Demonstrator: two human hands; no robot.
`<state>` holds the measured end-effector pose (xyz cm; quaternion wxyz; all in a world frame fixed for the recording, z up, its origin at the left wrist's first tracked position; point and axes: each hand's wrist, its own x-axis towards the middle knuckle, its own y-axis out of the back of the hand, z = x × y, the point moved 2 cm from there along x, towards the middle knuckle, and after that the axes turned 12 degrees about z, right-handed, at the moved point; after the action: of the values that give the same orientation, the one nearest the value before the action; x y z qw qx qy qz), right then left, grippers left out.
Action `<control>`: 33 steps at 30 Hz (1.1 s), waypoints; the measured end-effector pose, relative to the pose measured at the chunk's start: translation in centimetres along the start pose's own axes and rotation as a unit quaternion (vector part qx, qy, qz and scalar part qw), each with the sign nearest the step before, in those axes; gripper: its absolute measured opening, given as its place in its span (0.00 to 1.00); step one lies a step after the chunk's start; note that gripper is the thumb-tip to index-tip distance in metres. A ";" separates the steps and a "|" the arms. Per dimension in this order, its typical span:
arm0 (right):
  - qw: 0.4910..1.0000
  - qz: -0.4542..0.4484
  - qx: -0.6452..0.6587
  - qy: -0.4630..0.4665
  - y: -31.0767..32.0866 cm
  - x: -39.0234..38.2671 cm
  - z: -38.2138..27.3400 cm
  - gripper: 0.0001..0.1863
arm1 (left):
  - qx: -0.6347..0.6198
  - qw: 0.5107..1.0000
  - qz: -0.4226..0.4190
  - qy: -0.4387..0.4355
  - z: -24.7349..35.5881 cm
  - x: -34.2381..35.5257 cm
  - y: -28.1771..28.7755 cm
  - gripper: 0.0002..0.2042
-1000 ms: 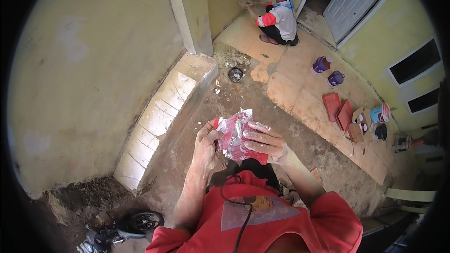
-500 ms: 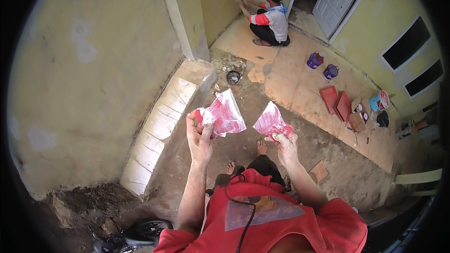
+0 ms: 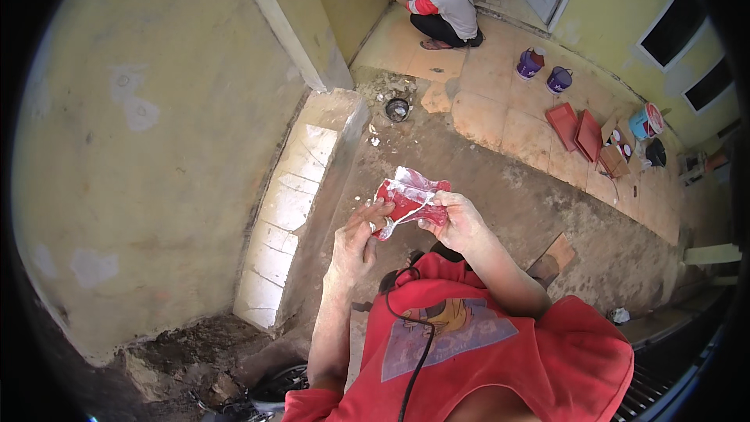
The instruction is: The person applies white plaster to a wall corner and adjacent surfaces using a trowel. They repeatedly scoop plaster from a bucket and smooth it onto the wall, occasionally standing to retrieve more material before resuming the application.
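In front of my chest I hold two thin red putty spreaders smeared with white paste. My left hand [image 3: 355, 241] is closed on the left putty spreader [image 3: 397, 199], its fingers bent over the near left edge. My right hand [image 3: 461, 223] pinches the right putty spreader [image 3: 436, 212] between thumb and fingers. The two blades meet and overlap, with a line of white paste along the place where they touch. Exactly where one blade ends under the other is hard to make out. White residue coats my fingers.
A low ledge [image 3: 285, 211] runs along the yellow wall [image 3: 156, 187] on my left. A black bowl [image 3: 397, 109] sits on the ground ahead. Purple buckets [image 3: 559, 80], red trays [image 3: 588, 136] and a cardboard box [image 3: 615, 158] stand on the tiles. A person [image 3: 453, 8] squats by the far wall.
My hands have come together, bringing the two separate spreaders into contact. Both have turned, showing more bare red. The view has shifted slightly.
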<state>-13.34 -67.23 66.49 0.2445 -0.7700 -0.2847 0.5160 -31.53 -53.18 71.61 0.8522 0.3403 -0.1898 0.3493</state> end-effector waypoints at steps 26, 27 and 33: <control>0.983 0.142 0.005 0.113 10.7 40.1 -8.1 0.13 | -0.020 0.812 0.202 0.547 -37.1 -1.3 -8.0 0.18; 0.981 0.158 0.016 0.108 12.3 45.0 -6.9 0.12 | -0.011 0.787 0.206 0.581 -39.5 -1.8 -10.0 0.17; 0.963 0.254 0.039 0.084 18.6 71.5 1.6 0.08 | 0.027 0.679 0.071 0.730 -54.7 -7.3 -22.3 0.16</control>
<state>10.51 -31.11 6.60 0.1579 -0.8474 -0.0376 0.5056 -15.75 -29.33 19.48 0.6835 -0.0147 0.4779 0.5516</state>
